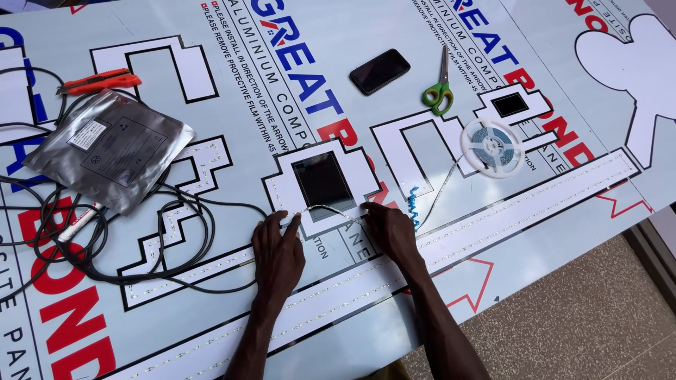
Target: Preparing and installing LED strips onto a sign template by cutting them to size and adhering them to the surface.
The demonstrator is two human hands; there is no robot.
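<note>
My left hand (pixel 278 250) and my right hand (pixel 391 231) rest on a white cut-out letter shape (pixel 285 176) with a dark rectangular opening, lying on a printed panel sheet (pixel 317 70). Between the two hands runs a thin white LED strip (pixel 327 209); the fingertips of each hand press one end of it along the letter's lower edge. The strip continues right past a blue curled backing peel (pixel 414 204) up to a white reel (pixel 491 146). Rows of small LEDs line a long white bar (pixel 493 218) below the hands.
A black phone (pixel 379 70) and green-handled scissors (pixel 440 88) lie at the back. A silver foil bag (pixel 109 148), an orange cutter (pixel 98 81) and black cables (pixel 169 232) with a tool are at the left. The panel's edge and the floor (pixel 577 317) are at lower right.
</note>
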